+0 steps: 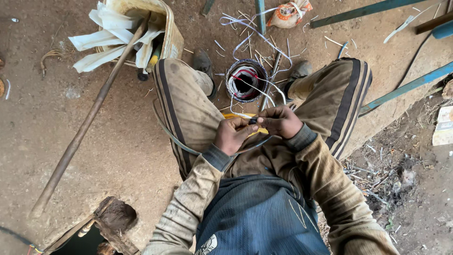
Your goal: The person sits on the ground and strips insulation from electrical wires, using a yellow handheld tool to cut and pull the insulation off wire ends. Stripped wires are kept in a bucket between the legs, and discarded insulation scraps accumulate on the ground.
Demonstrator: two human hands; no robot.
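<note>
We sit on the dirt floor (56, 123) with our left hand (231, 136) and right hand (281, 121) pinched shut together on a small dark wire end (253, 121) over our lap. The round coil (246, 80) stands on the ground between our shoes, just beyond our hands.

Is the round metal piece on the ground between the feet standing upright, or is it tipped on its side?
Upright. The round metal piece stands with its opening facing up, so the wire coils inside its rim show.
</note>
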